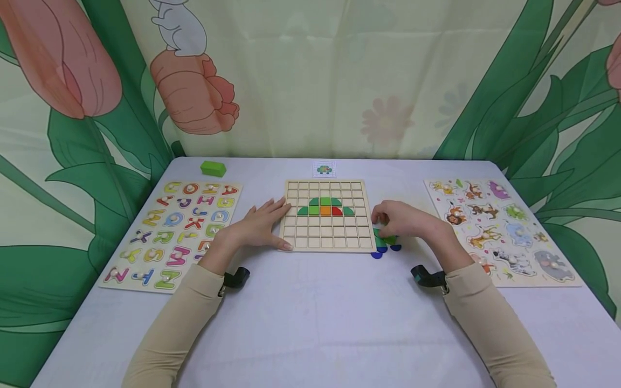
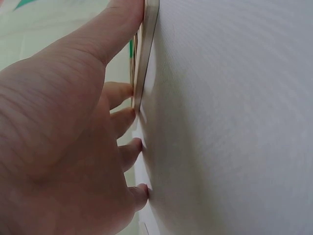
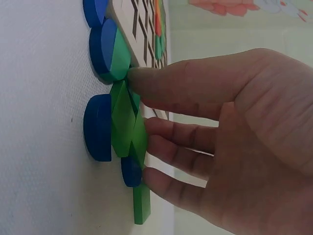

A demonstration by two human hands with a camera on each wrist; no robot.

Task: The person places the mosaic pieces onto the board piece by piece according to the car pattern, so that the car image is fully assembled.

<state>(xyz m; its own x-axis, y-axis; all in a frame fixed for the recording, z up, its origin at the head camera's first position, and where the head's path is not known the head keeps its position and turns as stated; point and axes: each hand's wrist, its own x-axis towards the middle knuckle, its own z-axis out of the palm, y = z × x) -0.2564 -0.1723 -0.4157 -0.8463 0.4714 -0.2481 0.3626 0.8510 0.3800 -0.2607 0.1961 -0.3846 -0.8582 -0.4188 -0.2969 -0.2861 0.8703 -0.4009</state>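
Note:
A wooden grid board (image 1: 330, 243) lies mid-table, with green, orange and red blocks (image 1: 325, 207) set in its middle cells. My left hand (image 1: 259, 223) is spread along the board's left side. Its thumb touches the board edge (image 2: 146, 44) near the front corner, and the fingertips reach the edge and cloth farther back. At the board's right side my right hand (image 1: 400, 218) is over a small pile of blocks. Thumb and fingers touch green blocks (image 3: 124, 120); blue rounded blocks (image 3: 99, 128) lie beside them. The right index fingertip is hidden behind the thumb.
A letter puzzle board (image 1: 162, 237) lies on the left and an animal puzzle board (image 1: 504, 231) on the right. Behind the grid board is a small pattern card (image 1: 324, 169). A green box-shaped block (image 1: 213, 168) sits at the back left.

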